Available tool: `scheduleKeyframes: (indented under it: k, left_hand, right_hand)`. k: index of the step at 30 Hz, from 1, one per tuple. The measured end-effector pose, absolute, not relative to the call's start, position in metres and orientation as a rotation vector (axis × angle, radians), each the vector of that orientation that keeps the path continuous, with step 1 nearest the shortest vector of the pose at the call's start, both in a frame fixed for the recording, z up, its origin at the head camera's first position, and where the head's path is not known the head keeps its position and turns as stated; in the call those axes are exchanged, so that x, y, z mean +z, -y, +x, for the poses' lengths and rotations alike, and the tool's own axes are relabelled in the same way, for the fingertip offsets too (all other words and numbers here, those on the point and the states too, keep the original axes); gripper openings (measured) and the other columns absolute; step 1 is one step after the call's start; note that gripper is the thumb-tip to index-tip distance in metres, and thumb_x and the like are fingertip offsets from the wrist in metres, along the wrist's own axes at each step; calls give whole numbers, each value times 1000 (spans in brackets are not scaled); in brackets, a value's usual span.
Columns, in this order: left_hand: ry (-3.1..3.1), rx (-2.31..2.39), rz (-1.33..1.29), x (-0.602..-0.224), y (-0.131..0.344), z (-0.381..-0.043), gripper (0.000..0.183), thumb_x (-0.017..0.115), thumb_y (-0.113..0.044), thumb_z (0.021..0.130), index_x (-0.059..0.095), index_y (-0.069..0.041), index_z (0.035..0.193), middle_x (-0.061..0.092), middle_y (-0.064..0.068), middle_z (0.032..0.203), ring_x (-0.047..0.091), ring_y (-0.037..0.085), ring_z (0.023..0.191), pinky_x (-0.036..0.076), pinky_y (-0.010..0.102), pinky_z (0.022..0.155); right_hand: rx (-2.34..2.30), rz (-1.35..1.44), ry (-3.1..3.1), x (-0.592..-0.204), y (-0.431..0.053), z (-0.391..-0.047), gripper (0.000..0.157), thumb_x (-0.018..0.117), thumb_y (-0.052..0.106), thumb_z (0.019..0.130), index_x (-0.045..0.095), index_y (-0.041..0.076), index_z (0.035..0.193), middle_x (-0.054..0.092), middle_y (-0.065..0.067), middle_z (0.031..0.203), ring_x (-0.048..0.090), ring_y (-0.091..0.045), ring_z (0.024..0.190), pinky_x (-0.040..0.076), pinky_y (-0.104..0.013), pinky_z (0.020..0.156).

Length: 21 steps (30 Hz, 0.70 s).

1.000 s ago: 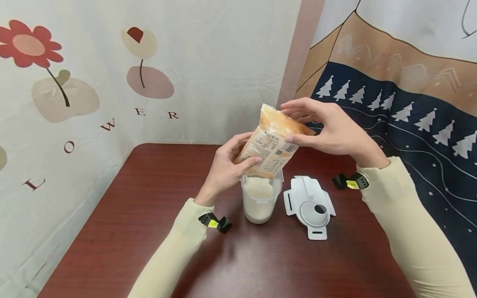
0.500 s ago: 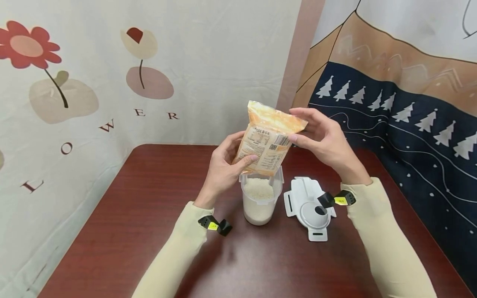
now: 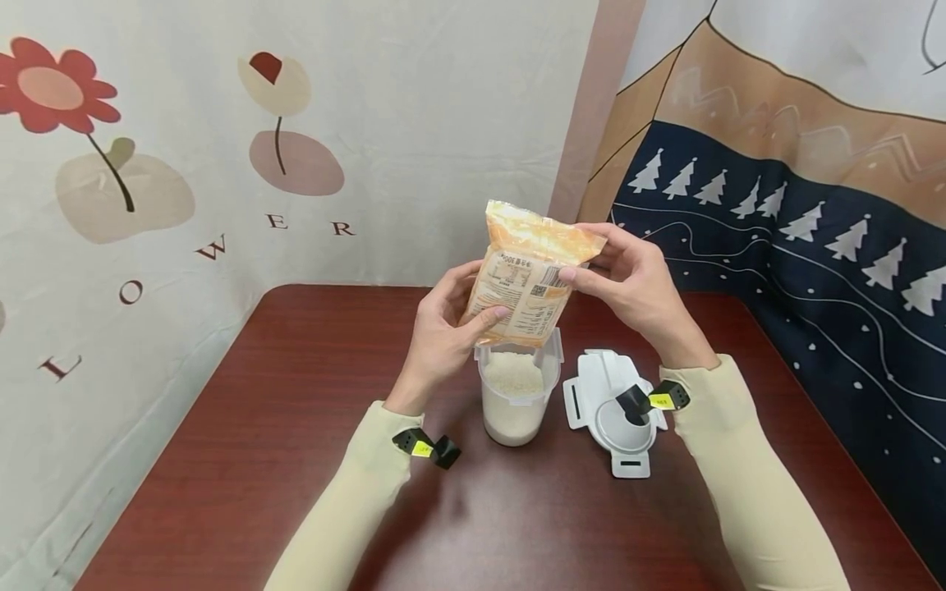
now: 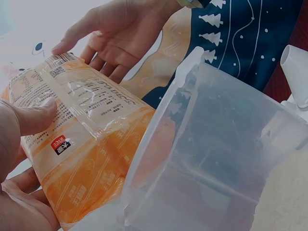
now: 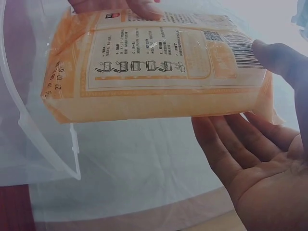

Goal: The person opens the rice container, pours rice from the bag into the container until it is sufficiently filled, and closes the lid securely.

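Observation:
An orange-and-cream printed plastic packet (image 3: 521,283) is held tilted above a clear plastic container (image 3: 515,423). My left hand (image 3: 447,332) grips the packet's left side, thumb across the printed face and fingers behind it. At its upper right corner my right hand (image 3: 631,283) pinches it, with the thumb (image 5: 274,53) by the barcode and the fingers underneath. Pale, rice-like grains (image 3: 513,373) partly fill the container. In the left wrist view the packet (image 4: 91,134) lies close against the container's wall (image 4: 207,130); whether they touch I cannot tell.
A white plastic lid (image 3: 613,410) with side flaps and a round cap lies right of the container on the dark red-brown table (image 3: 296,460). A patterned curtain (image 3: 443,123) hangs behind the table, and a navy tree-print cloth (image 3: 835,328) hangs at the right.
The packet has shifted left and turned more upright in my hands. My right hand has come left and slightly down with its corner. My left hand has barely moved; container and lid stay put.

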<state>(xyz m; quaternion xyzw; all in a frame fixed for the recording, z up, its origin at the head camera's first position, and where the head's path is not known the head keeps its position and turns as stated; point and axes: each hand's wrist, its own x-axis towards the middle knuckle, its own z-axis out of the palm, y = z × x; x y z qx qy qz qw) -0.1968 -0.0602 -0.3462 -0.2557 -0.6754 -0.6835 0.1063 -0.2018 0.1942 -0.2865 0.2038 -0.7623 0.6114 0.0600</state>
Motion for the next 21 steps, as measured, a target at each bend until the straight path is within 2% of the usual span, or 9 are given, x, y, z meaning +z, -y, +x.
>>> scheduleKeyframes:
  k: [21]
  left_hand:
    - [2005, -1960, -745, -346, 63, -197, 55, 78, -1, 89, 59, -12, 139, 70, 13, 125, 71, 20, 108, 61, 34, 89]
  right_hand:
    - [1825, 585, 2314, -287, -197, -202, 49, 80, 10, 88, 64, 10, 134, 74, 1, 112, 71, -16, 100, 59, -20, 89]
